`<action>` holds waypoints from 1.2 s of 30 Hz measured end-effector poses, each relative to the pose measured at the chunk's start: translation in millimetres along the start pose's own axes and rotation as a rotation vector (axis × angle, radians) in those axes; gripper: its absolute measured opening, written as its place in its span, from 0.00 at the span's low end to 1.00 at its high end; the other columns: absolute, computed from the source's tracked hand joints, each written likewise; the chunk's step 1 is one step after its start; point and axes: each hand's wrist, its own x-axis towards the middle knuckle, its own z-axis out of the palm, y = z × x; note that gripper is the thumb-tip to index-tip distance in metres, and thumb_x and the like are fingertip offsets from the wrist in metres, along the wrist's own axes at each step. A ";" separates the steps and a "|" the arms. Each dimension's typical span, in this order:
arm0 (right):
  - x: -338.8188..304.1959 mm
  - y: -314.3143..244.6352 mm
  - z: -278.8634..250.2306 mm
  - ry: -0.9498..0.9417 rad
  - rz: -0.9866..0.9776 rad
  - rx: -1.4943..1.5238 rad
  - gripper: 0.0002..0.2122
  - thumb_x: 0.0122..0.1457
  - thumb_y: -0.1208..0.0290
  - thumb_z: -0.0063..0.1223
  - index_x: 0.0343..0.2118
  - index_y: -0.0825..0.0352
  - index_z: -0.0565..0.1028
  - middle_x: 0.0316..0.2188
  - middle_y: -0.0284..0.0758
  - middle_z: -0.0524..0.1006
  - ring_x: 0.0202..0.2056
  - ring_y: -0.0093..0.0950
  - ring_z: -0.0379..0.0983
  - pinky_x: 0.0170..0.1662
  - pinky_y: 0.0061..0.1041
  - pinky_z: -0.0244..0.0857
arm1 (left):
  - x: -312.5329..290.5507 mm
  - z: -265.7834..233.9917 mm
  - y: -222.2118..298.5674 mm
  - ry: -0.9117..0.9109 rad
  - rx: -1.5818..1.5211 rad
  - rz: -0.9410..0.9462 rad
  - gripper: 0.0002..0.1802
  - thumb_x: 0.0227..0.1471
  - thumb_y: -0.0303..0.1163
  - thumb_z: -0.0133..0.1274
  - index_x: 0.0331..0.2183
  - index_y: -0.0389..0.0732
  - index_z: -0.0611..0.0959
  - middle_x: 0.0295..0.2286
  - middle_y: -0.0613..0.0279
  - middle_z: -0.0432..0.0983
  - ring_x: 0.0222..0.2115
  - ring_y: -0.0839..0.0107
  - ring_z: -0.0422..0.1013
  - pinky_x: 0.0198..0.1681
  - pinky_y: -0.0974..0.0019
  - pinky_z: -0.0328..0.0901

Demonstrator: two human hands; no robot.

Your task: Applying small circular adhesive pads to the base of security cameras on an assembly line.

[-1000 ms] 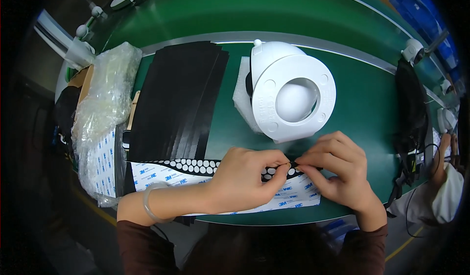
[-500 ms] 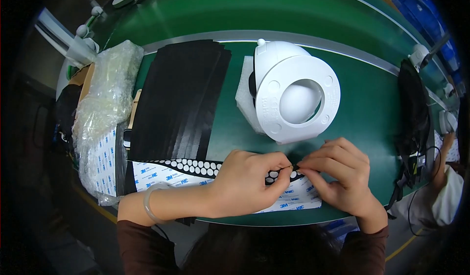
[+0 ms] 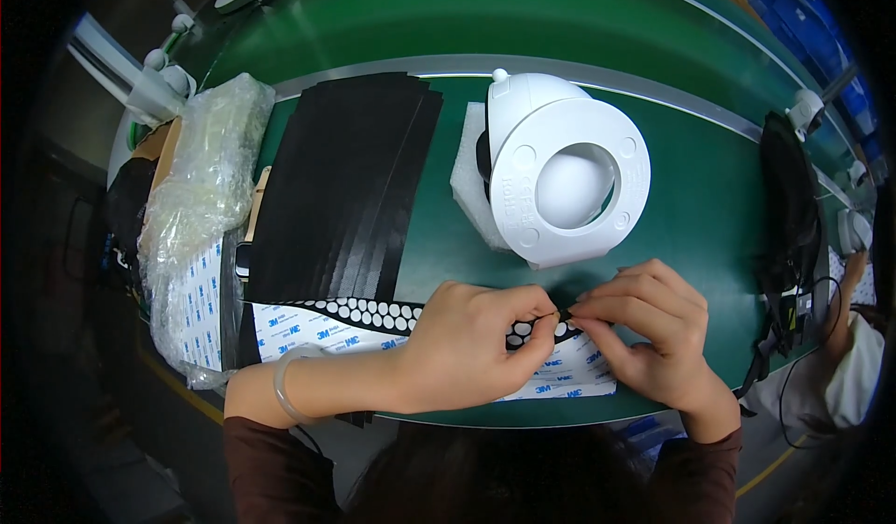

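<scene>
A black strip dotted with white rounds (image 3: 373, 313) runs along the near edge of the table, lying over a white sheet with blue print (image 3: 560, 375). With thumb and index finger my left hand (image 3: 481, 342) pinches the strip near its right end. My right hand (image 3: 644, 328) has its thumb and fingertips closed on the corner of that same strip, close beside the left fingertips. What lies exactly between the fingertips is too small to make out. A stack of plain black sheets (image 3: 341, 188) lies just beyond the strip, on the left.
A white ring-faced device with a ball inside (image 3: 511, 179) stands on white foam (image 3: 469, 183) past my hands. Clear plastic wrapping (image 3: 210, 160) covers a bundle at the left. Black bags or cases (image 3: 789, 216) line the right edge. Another person's arm (image 3: 845, 309) shows far right.
Almost nothing differs; both hands keep their pinch at the strip's right end, with only a slight shift of the fingers and of the view.
</scene>
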 end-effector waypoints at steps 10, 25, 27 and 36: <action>0.0 -1.7 -2.4 -0.060 0.069 0.036 0.07 0.34 0.80 0.58 0.21 0.64 0.75 0.22 0.28 0.74 0.22 0.26 0.67 0.22 0.21 0.62 | -0.8 7.5 -7.0 0.078 -0.009 0.124 0.04 0.39 0.28 0.51 0.20 0.38 0.76 0.13 0.58 0.72 0.13 0.62 0.68 0.15 0.66 0.61; 4.5 1.1 -9.7 -0.142 0.007 0.048 0.05 0.37 0.78 0.57 0.20 0.65 0.74 0.21 0.31 0.73 0.23 0.28 0.68 0.24 0.23 0.62 | 1.2 6.3 -2.2 0.048 -0.061 0.069 0.04 0.39 0.28 0.51 0.20 0.38 0.77 0.17 0.59 0.74 0.12 0.64 0.69 0.16 0.67 0.62; 8.2 -2.8 -20.0 -0.088 -0.023 0.136 0.05 0.37 0.78 0.57 0.20 0.66 0.74 0.23 0.33 0.74 0.25 0.29 0.69 0.26 0.23 0.63 | 0.6 1.9 -1.8 0.030 -0.094 0.010 0.04 0.41 0.26 0.52 0.21 0.36 0.77 0.18 0.59 0.75 0.16 0.71 0.71 0.20 0.71 0.63; 59.0 -1.7 -42.0 0.124 0.064 0.137 0.03 0.43 0.81 0.51 0.23 0.71 0.71 0.38 0.43 0.71 0.43 0.32 0.66 0.48 0.28 0.56 | -1.9 4.7 -6.9 -0.004 -0.126 -0.123 0.22 0.42 0.32 0.54 0.32 0.35 0.59 0.13 0.59 0.67 0.10 0.66 0.66 0.16 0.69 0.60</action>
